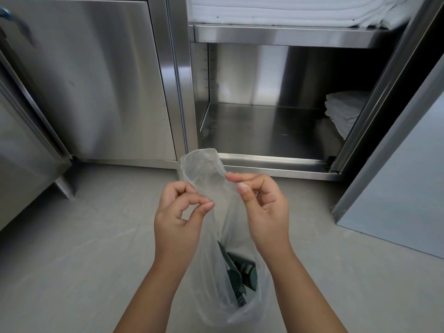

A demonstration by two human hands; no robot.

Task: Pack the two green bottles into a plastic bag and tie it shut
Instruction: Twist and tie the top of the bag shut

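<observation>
The two green bottles (240, 272) are lying side by side at the bottom of the plastic bag (206, 169), and the bag is hanging in the air between your forearms, above the floor (72, 260). You are holding its upper part in both hands. The right hand (264, 207) is pinching the film between thumb and forefinger at the right edge of the neck. The left hand (179, 217) is curling its fingers at the left edge, thumb tip against forefinger. It seems to be nipping the film too, though the plastic is so clear there that the grip is hard to confirm. The loose top is standing up above your fingers in a soft, open flap. Judging by how it is draping, the film is thin, limp and slippery, so it is likely to slide out of a light pinch. The bottles are giving the bag all its weight, low down, and are pulling the neck straight. For the knot, you are probably best gathering the neck just above the bottles and working with the free length above that. Behind the bag, the steel cabinet (177, 92) is standing open on its right side, with folded white towels (343, 111) resting on the lower shelf (264, 126).
</observation>
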